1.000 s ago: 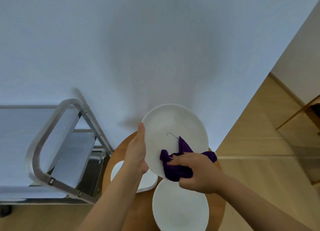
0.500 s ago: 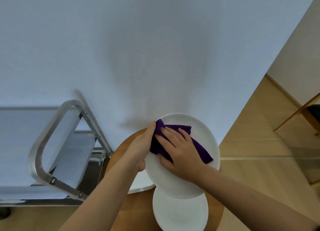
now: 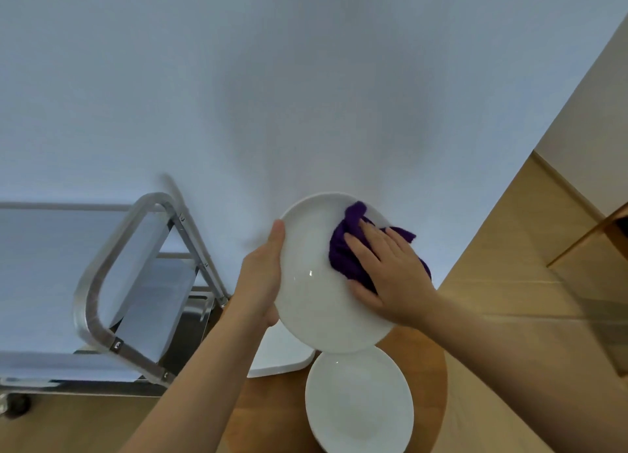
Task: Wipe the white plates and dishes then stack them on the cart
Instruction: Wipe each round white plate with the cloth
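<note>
At the bottom of the frame, right of centre, a white plate (image 3: 358,400) rests on the round wooden desk (image 3: 272,415). We judge it is kept close so it can be picked up next. Just above and left of it, a second white dish (image 3: 282,357) lies on the desk, mostly hidden.

At centre frame, we hold the plate being wiped (image 3: 316,282) tilted up off the desk. The left hand (image 3: 261,282) grips its left rim, thumb on the upper face and the other fingers hidden behind. We judge this braces the plate against wiping pressure. The right hand (image 3: 390,272) lies flat, fingers extended, pressing a purple cloth (image 3: 343,245) onto the plate's right portion; it presses rather than clutches.

At the left of the frame stands the metal cart (image 3: 102,279), near the desk, presumably for short transfers. We see no plate on it for certain. A pale wall (image 3: 306,78) fills the upper frame.
</note>
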A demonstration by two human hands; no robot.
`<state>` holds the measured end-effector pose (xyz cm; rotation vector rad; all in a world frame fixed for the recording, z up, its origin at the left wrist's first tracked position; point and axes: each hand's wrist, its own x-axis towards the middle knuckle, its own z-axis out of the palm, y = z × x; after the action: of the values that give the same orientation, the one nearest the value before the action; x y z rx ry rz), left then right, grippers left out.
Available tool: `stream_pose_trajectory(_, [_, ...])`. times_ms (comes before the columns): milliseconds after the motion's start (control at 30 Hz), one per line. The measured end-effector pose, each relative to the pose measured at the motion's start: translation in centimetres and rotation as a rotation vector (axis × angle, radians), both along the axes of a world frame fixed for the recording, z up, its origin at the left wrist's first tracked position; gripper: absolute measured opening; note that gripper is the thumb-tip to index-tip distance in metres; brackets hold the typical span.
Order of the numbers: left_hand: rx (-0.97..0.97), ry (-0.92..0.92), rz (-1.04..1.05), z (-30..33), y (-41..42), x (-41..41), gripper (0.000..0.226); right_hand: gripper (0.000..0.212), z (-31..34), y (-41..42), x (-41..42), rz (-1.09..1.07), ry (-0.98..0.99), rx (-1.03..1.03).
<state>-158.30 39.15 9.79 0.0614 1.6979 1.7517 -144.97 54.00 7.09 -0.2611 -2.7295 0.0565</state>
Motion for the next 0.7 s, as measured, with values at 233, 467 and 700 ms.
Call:
stream_pose_trajectory(233, [0.060,0.009,0.114,-0.4,2.0,1.3,0.046,0.087,-1.8,-7.8,1.0,-0.135,-0.024,-0.659])
stream_pose_trajectory(467, [0.091,-0.122,0.082,-0.3,2.4,1.8,0.056,0.091,-1.9,-9.8,-0.1,-0.090,0.173,-0.404])
stream_pose_trajectory(700, [0.102,-0.036,-0.192,2.0,1.6,1.0,0.086,0.064,1.5,-7.3,0.5,-0.187,0.397,-0.847])
